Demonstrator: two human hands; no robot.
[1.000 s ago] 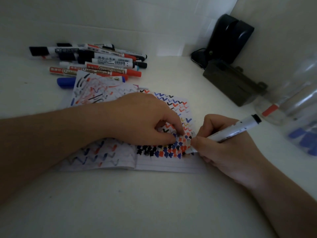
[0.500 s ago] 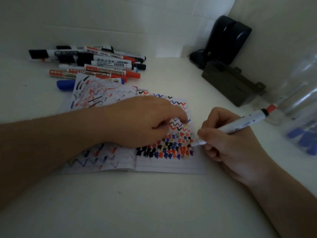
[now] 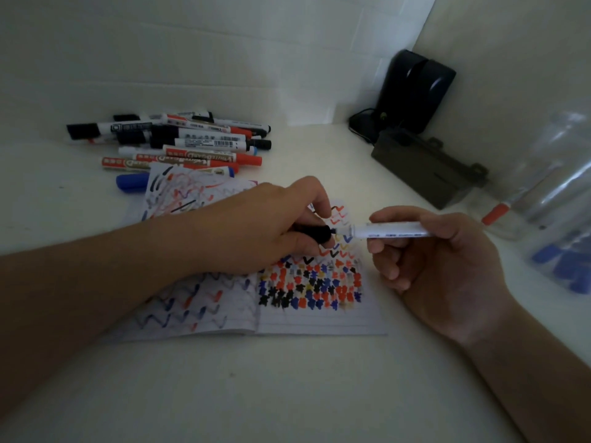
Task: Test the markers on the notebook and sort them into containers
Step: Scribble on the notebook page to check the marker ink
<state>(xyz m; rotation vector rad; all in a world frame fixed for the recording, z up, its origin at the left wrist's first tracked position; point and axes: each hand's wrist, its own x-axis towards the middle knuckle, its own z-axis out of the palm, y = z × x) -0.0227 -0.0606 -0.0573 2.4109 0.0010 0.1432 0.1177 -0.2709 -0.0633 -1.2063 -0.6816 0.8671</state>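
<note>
Two clear containers point(image 3: 550, 187) hold markers while left hand point(image 3: 271, 228) grips cap point(image 3: 315, 233), right point(image 3: 447, 266) marker point(image 3: 393, 229).

One camera sits on my head, looking forward and down, close over the bench point(image 3: 287, 394). Both my forearms reach in from the lower corners; the wall corner closes off the far side.

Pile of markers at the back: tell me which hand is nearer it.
Left. The left hand is over the notebook, just in front of the pile of markers; the right hand is farther right.
</note>
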